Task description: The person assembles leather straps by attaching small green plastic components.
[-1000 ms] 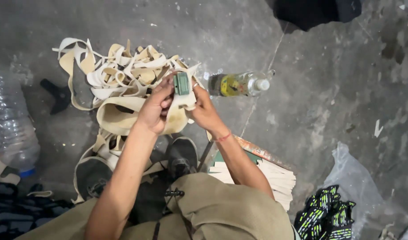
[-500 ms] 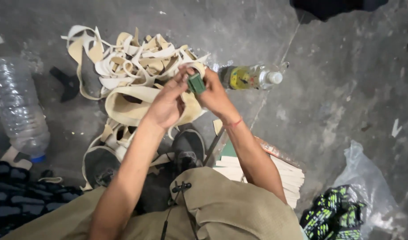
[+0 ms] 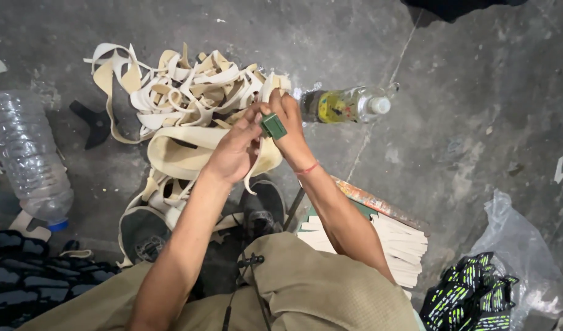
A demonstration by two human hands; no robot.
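Green block (image 3: 273,125): a small dark-green piece, held up between both hands above the floor (image 3: 477,122), roughly over the heap of cream strips (image 3: 183,98). I see my right hand (image 3: 290,125) closed around it from the far side, thumb and fingers pinching its right edge, while my left hand (image 3: 235,150) comes in from the near-left with its fingertips touching or almost touching the block's lower left corner. The left hand is partly curled; I cannot tell whether it truly grips the block or only the cream strip (image 3: 260,162) that hangs down past it. The block's long axis runs tilted, from upper left to lower right, across the line between the two hands. The right hand has the firmer hold and is the nearer one to the block's middle.

Much is hard to read. The block's far face is covered by the right fingers, so its real shape stays unclear to me, and I cannot say what it is. The strip's upper end vanishes behind the hands. Beyond the right hand, a small bottle (image 3: 346,104) with yellowish contents lies on its side. A large clear bottle (image 3: 24,159) lies at the left, a stack of pale sheets (image 3: 391,242) sits under my right forearm, and black-and-green pieces (image 3: 471,297) lie in a plastic bag at lower right.
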